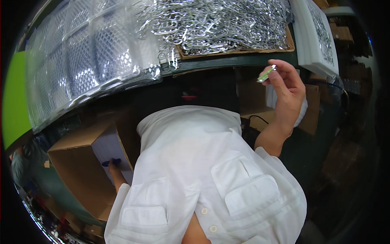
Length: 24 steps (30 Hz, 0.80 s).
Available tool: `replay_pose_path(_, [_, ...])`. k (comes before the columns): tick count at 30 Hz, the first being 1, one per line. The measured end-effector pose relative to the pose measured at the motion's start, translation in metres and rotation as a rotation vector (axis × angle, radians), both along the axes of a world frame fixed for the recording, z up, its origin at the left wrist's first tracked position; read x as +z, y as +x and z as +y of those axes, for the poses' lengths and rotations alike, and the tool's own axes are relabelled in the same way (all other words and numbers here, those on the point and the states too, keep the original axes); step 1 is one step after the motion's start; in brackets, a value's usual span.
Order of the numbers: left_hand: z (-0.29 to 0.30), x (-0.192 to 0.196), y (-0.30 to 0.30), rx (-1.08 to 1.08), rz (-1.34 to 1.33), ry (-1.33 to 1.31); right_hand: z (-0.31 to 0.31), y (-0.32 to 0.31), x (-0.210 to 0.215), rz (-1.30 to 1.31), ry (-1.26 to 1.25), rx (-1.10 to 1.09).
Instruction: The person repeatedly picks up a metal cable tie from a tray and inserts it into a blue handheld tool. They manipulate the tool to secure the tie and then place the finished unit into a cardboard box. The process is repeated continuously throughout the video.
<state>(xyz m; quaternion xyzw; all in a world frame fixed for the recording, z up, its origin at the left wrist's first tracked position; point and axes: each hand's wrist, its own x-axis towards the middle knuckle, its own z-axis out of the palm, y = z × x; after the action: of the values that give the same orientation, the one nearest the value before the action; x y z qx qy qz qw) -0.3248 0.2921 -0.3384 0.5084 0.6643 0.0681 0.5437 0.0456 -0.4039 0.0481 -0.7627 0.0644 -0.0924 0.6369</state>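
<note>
My right hand (289, 83) is raised at the right, near the front edge of the bench. Its thumb and fingers pinch a small shiny metal piece (266, 75), silver with a greenish reflection; its exact kind is not clear. Low at the left, my left hand (115, 170) is by the opening of a cardboard box (83, 162). Its fingers are around a dark blue object (111, 162), too small and dark to name, against the pale inner side of the box. Beyond both hands, a large heap of shiny metal clips (227, 26) fills a shallow cardboard tray (243, 52).
Clear plastic compartment trays (81, 61) are stacked on the bench at the left, beside a bright green panel (15, 99). White foam slabs (310, 36) stand right of the heap. Open cardboard (254, 95) is under the bench; another person's sleeve (21, 164) shows far left.
</note>
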Motion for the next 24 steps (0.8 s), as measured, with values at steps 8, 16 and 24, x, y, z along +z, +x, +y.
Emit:
replay_pose_path(8, [-0.067,0.195,0.067,-0.054,-0.408,0.247,-0.002,-0.008,-0.018,0.017,0.099,-0.127])
replay_pose_path(16, [-0.254,0.385,0.243,-0.594,-1.202,-0.292,0.013,0.008,-0.018,-0.001,0.298,0.087])
replay_pose_path(24, [-0.382,0.371,0.336,-1.097,-0.779,-0.861,0.058,-0.008,0.019,-0.067,0.24,0.301])
